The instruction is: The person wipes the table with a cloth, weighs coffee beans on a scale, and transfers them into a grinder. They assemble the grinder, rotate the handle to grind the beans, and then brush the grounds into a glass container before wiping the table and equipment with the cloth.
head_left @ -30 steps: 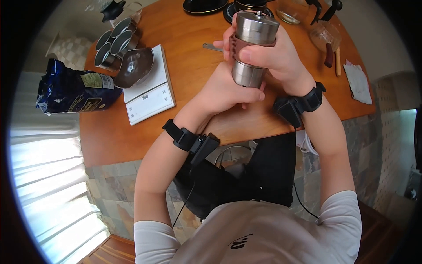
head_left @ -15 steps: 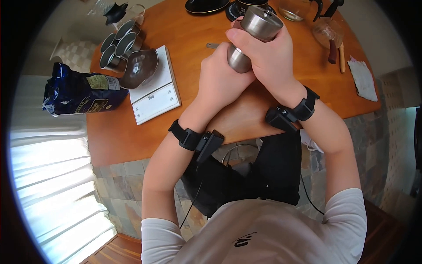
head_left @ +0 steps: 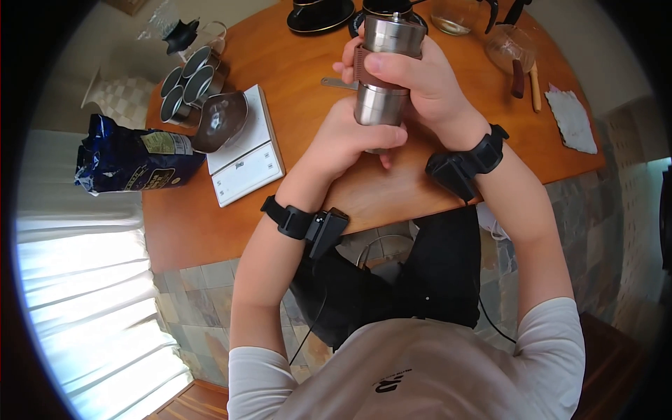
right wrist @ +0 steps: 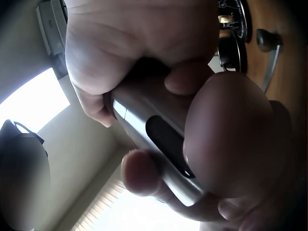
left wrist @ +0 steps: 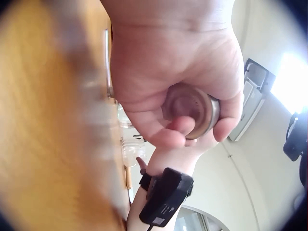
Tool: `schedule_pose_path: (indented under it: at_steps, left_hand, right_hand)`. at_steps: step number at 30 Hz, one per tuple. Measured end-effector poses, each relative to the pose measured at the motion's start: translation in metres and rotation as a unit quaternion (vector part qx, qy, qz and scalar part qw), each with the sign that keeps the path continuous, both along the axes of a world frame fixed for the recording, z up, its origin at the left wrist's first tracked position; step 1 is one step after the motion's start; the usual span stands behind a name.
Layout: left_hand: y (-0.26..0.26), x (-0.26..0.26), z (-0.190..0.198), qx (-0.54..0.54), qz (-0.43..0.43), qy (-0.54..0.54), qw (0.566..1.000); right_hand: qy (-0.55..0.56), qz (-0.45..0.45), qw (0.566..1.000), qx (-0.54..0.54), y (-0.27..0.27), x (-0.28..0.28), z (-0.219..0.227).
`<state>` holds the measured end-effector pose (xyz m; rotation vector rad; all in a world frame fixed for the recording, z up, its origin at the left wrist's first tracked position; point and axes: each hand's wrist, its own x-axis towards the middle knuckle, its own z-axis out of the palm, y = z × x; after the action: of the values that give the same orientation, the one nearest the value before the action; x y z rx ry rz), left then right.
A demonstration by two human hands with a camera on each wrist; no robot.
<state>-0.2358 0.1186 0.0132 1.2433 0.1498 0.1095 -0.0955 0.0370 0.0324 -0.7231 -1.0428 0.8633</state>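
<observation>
A steel hand coffee grinder point(head_left: 381, 105) with a brown band is held by both hands over the table, close to upright, tilted slightly in the head view. My left hand point(head_left: 343, 136) wraps its lower cup, thumb across the front. In the left wrist view the round base point(left wrist: 183, 103) shows between the curled fingers. My right hand point(head_left: 437, 80) grips the upper body at the band, its thumb lying over it. The right wrist view shows the steel side with a dark slot-shaped window point(right wrist: 166, 144) between the fingers. No crank is seen on the top.
To the left are a white scale point(head_left: 248, 175), a brown bowl point(head_left: 222, 122), several metal cups point(head_left: 199, 87) and a blue bag point(head_left: 140, 157). Behind the hands lie a spoon handle point(head_left: 336, 82) and a black saucer point(head_left: 322, 21). A glass pot point(head_left: 453, 17) and a white cloth point(head_left: 570, 119) are at right.
Half a second ago the grinder leaned to the right with the right hand turned over it. It now stands nearer upright again, the band visible, much as one second ago. Both hands kept hold.
</observation>
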Motion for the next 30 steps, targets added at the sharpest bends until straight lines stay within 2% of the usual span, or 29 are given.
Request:
schedule_pose_path:
  at_steps: [1,2,3,4,5,6,8,9,10,12,14,16,17,19,20,22,23,25,26,28,29,30]
  left_hand:
    - [0.0,0.002,0.001,0.055,0.055,0.003,0.997]
    - [0.001,0.004,-0.003,0.055,0.049,0.002,0.997]
    - [0.004,0.007,-0.01,0.258,0.18,-0.051,0.948]
    - [0.004,0.009,-0.009,0.444,0.301,-0.101,0.838]
    - [0.0,0.008,-0.01,0.482,0.312,-0.063,0.816]
    - [-0.006,0.008,-0.009,0.482,0.313,-0.063,0.816]
    - [-0.015,0.012,-0.01,0.533,0.314,0.051,0.784]
    - [-0.013,0.012,-0.008,0.504,0.315,0.06,0.802]
    - [-0.012,0.011,-0.006,0.501,0.317,0.065,0.803]
    - [-0.012,0.006,-0.004,0.457,0.281,0.016,0.844]
    - [-0.011,0.007,-0.01,0.439,0.28,0.008,0.854]
    - [-0.008,0.007,-0.017,0.301,0.196,-0.017,0.933]
    - [-0.006,0.007,-0.018,0.3,0.199,-0.016,0.933]
    - [-0.005,0.004,-0.014,0.174,0.094,0.028,0.98]
    - [-0.004,0.003,-0.014,0.178,0.093,0.028,0.979]
    - [-0.004,0.004,-0.016,0.111,0.029,-0.033,0.993]
    - [-0.005,0.004,-0.016,0.112,0.026,-0.031,0.993]
    - [-0.005,0.003,-0.014,0.022,-0.019,-0.054,0.998]
    - [-0.002,0.004,-0.011,0.024,-0.022,-0.055,0.998]
    - [0.001,0.005,-0.008,0.167,0.045,-0.002,0.985]
    - [0.0,0.007,-0.011,0.167,0.044,-0.002,0.985]
    - [-0.003,0.011,-0.016,0.266,0.183,-0.049,0.945]
  right_hand:
    - [0.018,-0.046,0.998,-0.025,-0.003,-0.004,0.005]
    - [0.017,-0.052,0.998,-0.024,-0.001,-0.006,0.003]
    - [0.043,-0.123,0.991,-0.023,0.002,-0.009,-0.003]
    - [0.067,-0.191,0.979,-0.021,0.006,-0.011,-0.009]
    - [0.068,-0.208,0.976,-0.001,0.012,-0.012,-0.015]
    - [0.068,-0.208,0.976,-0.001,0.012,-0.018,-0.015]
    - [0.001,-0.297,0.954,-0.041,0.009,-0.031,-0.016]
    - [-0.034,-0.307,0.951,-0.005,0.011,-0.034,-0.017]
    - [-0.033,-0.303,0.952,-0.01,0.01,-0.033,-0.016]
    - [-0.111,-0.29,0.949,-0.055,0.006,-0.028,-0.01]
    - [-0.13,-0.283,0.948,-0.06,0.0,-0.028,-0.001]
    - [-0.168,-0.295,0.937,-0.083,-0.005,-0.029,0.011]
    - [-0.169,-0.292,0.938,-0.084,-0.005,-0.026,0.012]
    - [-0.116,-0.15,0.982,-0.021,-0.007,-0.018,0.012]
    - [-0.115,-0.151,0.982,-0.017,-0.005,-0.013,0.008]
    - [-0.1,-0.035,0.994,0.001,-0.001,-0.005,0.0]
    - [-0.098,-0.038,0.994,0.001,-0.003,-0.001,-0.004]
    - [-0.06,0.024,0.998,-0.012,-0.003,0.0,0.0]
    - [-0.061,0.022,0.998,-0.01,-0.004,0.0,0.002]
    - [-0.066,-0.048,0.996,-0.029,-0.007,-0.002,0.004]
    - [-0.066,-0.049,0.996,-0.03,-0.006,-0.005,0.003]
    - [-0.03,-0.11,0.993,-0.018,-0.001,-0.009,0.001]
